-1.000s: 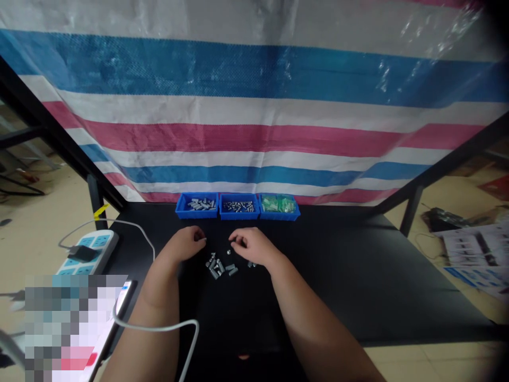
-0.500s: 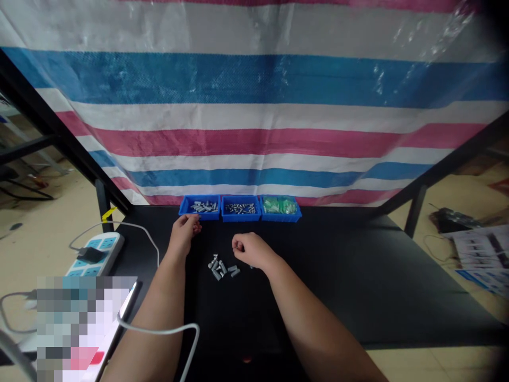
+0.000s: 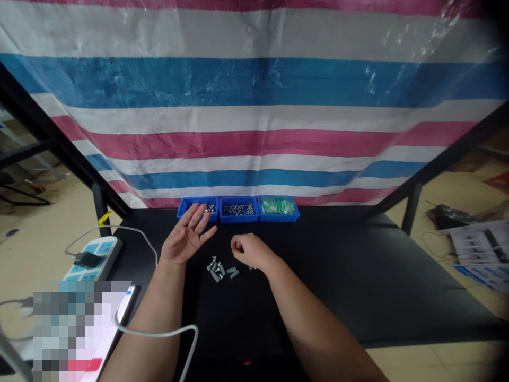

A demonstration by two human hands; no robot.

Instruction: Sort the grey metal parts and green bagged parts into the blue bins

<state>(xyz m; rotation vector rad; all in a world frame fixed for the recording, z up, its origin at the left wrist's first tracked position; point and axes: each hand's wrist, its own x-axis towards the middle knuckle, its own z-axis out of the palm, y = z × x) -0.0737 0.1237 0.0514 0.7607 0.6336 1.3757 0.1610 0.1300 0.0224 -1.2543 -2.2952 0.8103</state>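
Note:
My left hand [image 3: 186, 236] is turned palm up with its fingers spread, in front of the left blue bin [image 3: 184, 206] and partly covering it. Nothing lies in that palm. Curled closed, my right hand [image 3: 251, 250] hovers over the black table; whatever its fingers might hold is hidden. Several small grey metal cylinders [image 3: 215, 276] lie in a loose heap between my hands, with a couple more [image 3: 234, 272] just to their right. Silvery metal pieces fill the middle blue bin [image 3: 239, 216].
A third blue bin [image 3: 279, 217] on the right holds green plastic packets [image 3: 278, 205]. Behind the bins hangs a striped sheet [image 3: 254, 143]. At left are a power strip [image 3: 95, 254], a device with a blurred screen, and a white cable [image 3: 159, 333] crossing my left forearm.
My left hand has opened from a closed shape and turned palm up, fingers spreading before the left bin. My right hand stays closed in nearly the same place.

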